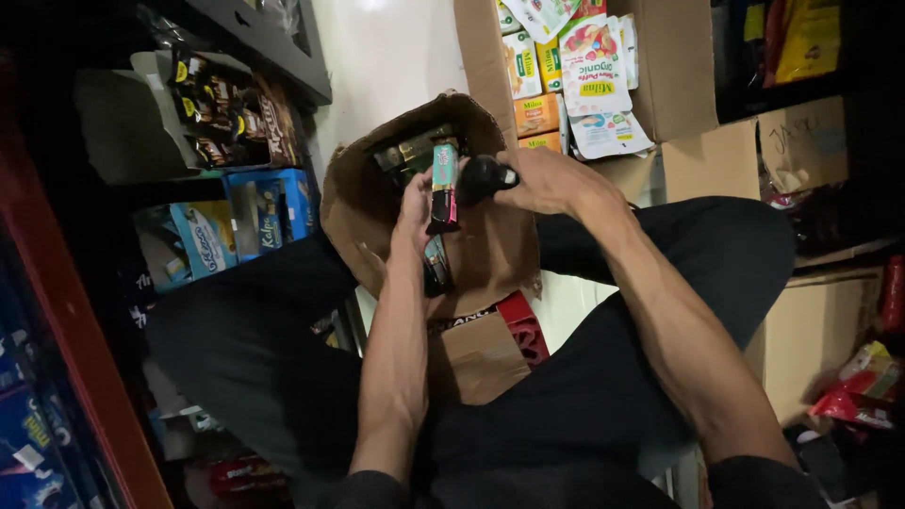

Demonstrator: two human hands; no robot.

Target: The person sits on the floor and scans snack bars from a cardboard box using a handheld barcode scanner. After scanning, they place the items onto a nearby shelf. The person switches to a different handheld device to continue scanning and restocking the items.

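Note:
I sit or squat with an open brown cardboard box (490,264) between my knees. My left hand (415,209) holds a slim wrapped snack bar (443,184), teal at the top and dark below, upright over the box. My right hand (547,181) grips a small black handheld device (485,177) and presses it against the bar. More dark and gold wrapped bars (410,151) lie in the box behind the hands.
Shelves on the left carry blue snack boxes (236,226) and a carton of dark snack packets (226,113). A tall carton of colourful pouches (566,75) stands behind. More cardboard boxes (754,155) and red packets (863,396) crowd the right. White floor shows between.

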